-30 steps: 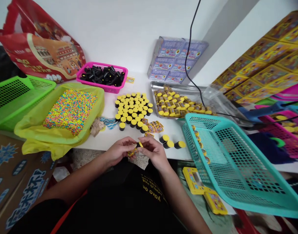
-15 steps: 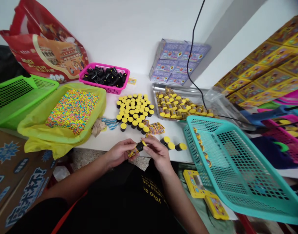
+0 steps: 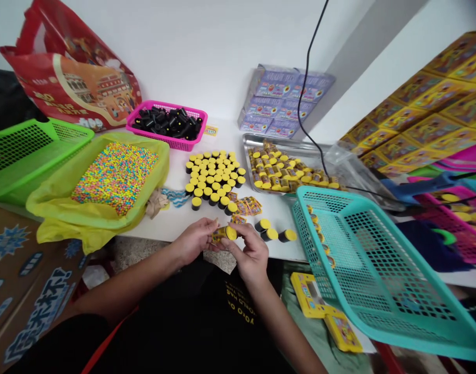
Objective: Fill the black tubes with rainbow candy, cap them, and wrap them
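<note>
My left hand (image 3: 193,239) and my right hand (image 3: 250,253) meet at the table's front edge, both closed round one small yellow-capped tube (image 3: 224,233) that has a yellow printed label around it. Three bare black tubes with yellow caps (image 3: 269,232) lie on the table just right of my hands. A few loose yellow labels (image 3: 246,205) lie behind them. Further back stands a cluster of several upright yellow-capped tubes (image 3: 214,174).
A metal tray (image 3: 249,139) holds labelled tubes. A tilted teal basket (image 3: 374,270) overhangs the table at right. A pink basket (image 3: 166,123) holds black tubes. At left, a yellow-lined bin (image 3: 101,221) of coloured beads and a green basket (image 3: 23,153). Purple boxes (image 3: 282,98) and a cable (image 3: 308,104) stand behind.
The tube showed black between my fingers before; now the yellow label covers it. My hands stayed in place and turned the tube slightly.
</note>
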Available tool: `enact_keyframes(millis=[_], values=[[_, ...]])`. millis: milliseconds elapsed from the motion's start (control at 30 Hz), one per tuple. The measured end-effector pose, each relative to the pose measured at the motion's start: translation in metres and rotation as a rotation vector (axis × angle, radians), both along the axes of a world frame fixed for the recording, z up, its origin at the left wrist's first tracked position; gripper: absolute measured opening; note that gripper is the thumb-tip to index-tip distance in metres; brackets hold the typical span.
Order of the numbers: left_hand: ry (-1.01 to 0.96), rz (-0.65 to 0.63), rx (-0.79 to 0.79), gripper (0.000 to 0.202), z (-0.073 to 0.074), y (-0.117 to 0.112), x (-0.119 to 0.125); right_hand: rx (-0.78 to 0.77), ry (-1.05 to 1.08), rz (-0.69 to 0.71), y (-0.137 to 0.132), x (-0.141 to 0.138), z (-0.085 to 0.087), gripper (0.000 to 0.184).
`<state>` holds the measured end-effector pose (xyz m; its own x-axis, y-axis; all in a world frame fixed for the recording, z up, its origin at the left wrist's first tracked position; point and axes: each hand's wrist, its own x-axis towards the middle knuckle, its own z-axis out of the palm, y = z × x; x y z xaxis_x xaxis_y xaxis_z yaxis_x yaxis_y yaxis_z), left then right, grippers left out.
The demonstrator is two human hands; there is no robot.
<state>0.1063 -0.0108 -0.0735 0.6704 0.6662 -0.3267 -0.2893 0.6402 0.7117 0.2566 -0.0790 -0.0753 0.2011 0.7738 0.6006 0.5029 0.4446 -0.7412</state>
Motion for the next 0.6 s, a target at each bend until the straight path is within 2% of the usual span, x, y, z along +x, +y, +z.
enact_keyframes(millis=[133,300,400,500,600], values=[[-0.066,0.025,-0.149,0.024,0.005,0.002,0.002,0.125,-0.14,-0.018,-0.001,-0.005,0.003,0.035],[-0.12,0.106,-0.174,0.019,0.012,0.007,0.004,0.098,-0.172,-0.065,0.001,-0.007,-0.001,0.038],[-0.134,0.095,-0.235,0.011,0.01,0.006,0.006,0.169,-0.292,-0.1,0.003,-0.005,-0.007,0.039],[-0.113,0.093,-0.31,0.011,0.007,0.004,0.009,0.225,-0.422,-0.122,0.004,-0.005,-0.01,0.042],[-0.105,0.099,-0.348,0.007,0.006,0.003,0.01,0.206,-0.398,-0.111,0.004,-0.005,-0.01,0.043]])
